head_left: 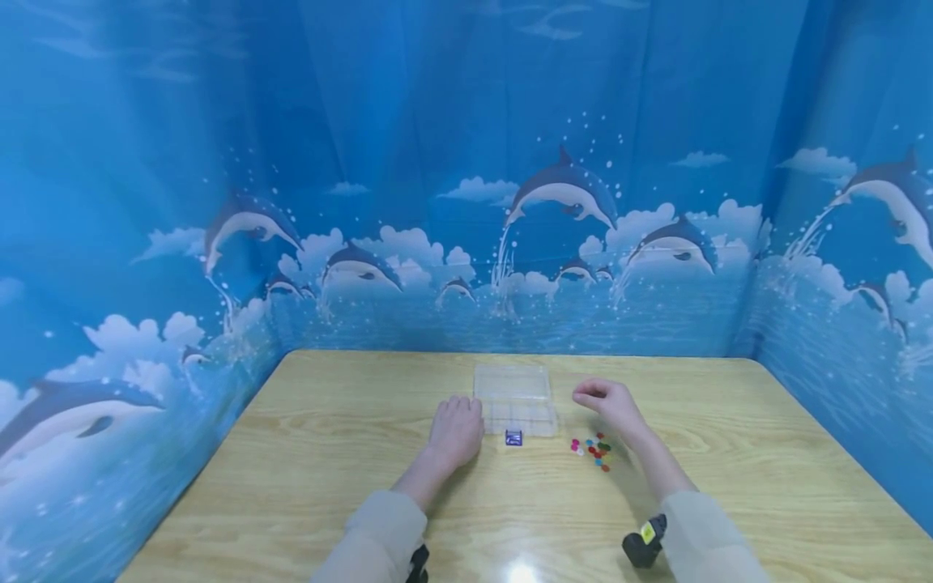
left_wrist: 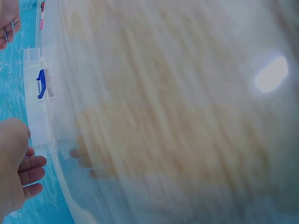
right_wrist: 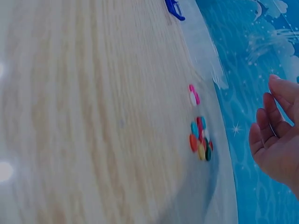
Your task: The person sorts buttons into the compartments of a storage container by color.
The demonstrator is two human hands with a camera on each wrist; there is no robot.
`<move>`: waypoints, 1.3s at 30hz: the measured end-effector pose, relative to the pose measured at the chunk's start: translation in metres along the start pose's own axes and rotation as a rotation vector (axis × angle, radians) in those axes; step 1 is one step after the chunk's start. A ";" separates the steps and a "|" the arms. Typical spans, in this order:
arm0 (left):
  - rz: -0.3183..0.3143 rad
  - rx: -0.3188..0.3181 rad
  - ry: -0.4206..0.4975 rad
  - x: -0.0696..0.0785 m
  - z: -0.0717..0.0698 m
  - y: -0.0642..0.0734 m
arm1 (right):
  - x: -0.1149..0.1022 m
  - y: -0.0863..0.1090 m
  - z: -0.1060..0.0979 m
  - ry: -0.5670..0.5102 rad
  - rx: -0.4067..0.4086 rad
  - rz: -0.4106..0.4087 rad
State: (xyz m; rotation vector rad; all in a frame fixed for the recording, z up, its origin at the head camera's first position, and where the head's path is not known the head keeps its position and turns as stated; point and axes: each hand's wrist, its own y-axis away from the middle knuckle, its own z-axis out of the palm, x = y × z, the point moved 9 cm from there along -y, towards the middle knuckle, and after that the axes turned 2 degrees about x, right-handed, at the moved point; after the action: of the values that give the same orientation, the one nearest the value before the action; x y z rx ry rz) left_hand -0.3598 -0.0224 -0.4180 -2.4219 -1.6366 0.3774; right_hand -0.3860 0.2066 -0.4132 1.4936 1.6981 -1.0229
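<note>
A clear plastic compartment box (head_left: 519, 419) stands on the table with its see-through lid (head_left: 513, 382) swung back behind it. On its front side is a blue latch (left_wrist: 42, 84). My left hand (head_left: 457, 429) rests at the box's left edge, fingers loosely bent beside it in the left wrist view. My right hand (head_left: 608, 401) hovers to the right of the box. Its thumb and index tip come close together; in the right wrist view (right_wrist: 280, 135) the fingers are loosely curved, with nothing visible between them. Just nearer than that hand lies a scatter of small coloured discs (head_left: 598, 453).
The discs, red, pink, blue, green, yellow and white, lie in a loose cluster on the wood-grain table (head_left: 328, 453). A blue curtain (head_left: 408, 162) printed with dolphins hangs behind the table's far edge and along both sides.
</note>
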 end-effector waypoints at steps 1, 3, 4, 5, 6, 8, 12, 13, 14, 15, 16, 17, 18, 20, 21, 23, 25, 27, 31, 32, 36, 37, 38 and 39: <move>0.001 -0.001 0.001 0.000 0.000 0.000 | 0.003 0.001 -0.003 0.012 0.001 0.006; 0.003 0.000 0.004 0.000 0.000 0.000 | 0.009 0.003 -0.007 0.029 -0.002 0.027; 0.004 0.002 0.006 0.000 0.001 0.000 | 0.013 0.004 -0.009 0.035 0.000 0.039; 0.005 0.004 0.006 0.000 0.001 0.000 | 0.016 0.004 -0.011 0.042 0.001 0.052; 0.006 0.004 0.007 0.000 0.001 0.000 | 0.020 0.005 -0.013 0.050 -0.002 0.059; 0.007 0.005 0.008 0.000 0.001 0.000 | 0.025 0.006 -0.017 0.052 -0.005 0.076; 0.003 0.003 0.006 0.000 0.001 0.000 | 0.034 0.009 -0.024 0.054 -0.008 0.095; 0.003 0.002 0.005 0.000 0.001 0.000 | 0.036 0.009 -0.026 0.056 -0.008 0.100; 0.002 0.000 0.003 0.000 0.001 0.000 | 0.038 0.010 -0.027 0.060 -0.007 0.105; 0.001 0.000 0.002 0.000 0.001 0.000 | 0.039 0.011 -0.029 0.069 -0.007 0.105; 0.001 -0.002 0.000 0.000 0.002 0.000 | 0.041 0.012 -0.029 0.078 -0.011 0.102; 0.001 -0.004 -0.001 0.000 0.002 0.000 | 0.042 0.013 -0.030 0.087 -0.015 0.099; 0.001 -0.005 -0.003 0.000 0.002 0.000 | 0.043 0.014 -0.031 0.099 -0.019 0.092; 0.000 -0.008 -0.007 0.000 0.003 0.000 | 0.046 0.015 -0.032 0.121 -0.022 0.086; 0.001 -0.008 -0.009 0.000 0.003 0.000 | 0.047 0.016 -0.032 0.131 -0.026 0.084; 0.000 -0.009 -0.010 0.000 0.003 0.000 | 0.049 0.018 -0.032 0.144 -0.036 0.084; 0.000 -0.007 -0.011 0.000 0.004 0.000 | 0.051 0.020 -0.031 0.161 -0.046 0.082; 0.000 -0.006 -0.013 0.000 0.003 0.000 | 0.053 0.021 -0.031 0.169 -0.057 0.087; 0.000 -0.005 -0.018 0.000 0.003 0.000 | 0.056 0.021 -0.028 0.176 -0.074 0.085; 0.000 -0.005 -0.020 0.000 0.003 0.000 | 0.057 0.021 -0.027 0.173 -0.085 0.084; 0.001 -0.002 -0.025 -0.001 0.004 -0.001 | 0.060 0.022 -0.023 0.172 -0.114 0.089; 0.001 0.000 -0.026 -0.001 0.004 -0.001 | 0.061 0.022 -0.023 0.174 -0.120 0.089; 0.002 0.001 -0.027 -0.001 0.004 -0.001 | 0.062 0.022 -0.022 0.178 -0.126 0.090; 0.002 0.001 -0.027 -0.001 0.004 -0.001 | 0.063 0.023 -0.022 0.177 -0.128 0.089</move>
State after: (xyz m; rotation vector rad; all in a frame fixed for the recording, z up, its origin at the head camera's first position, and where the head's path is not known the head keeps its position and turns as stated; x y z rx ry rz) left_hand -0.3619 -0.0225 -0.4216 -2.4282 -1.6444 0.4125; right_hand -0.3718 0.2568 -0.4597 1.5997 1.7652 -0.7394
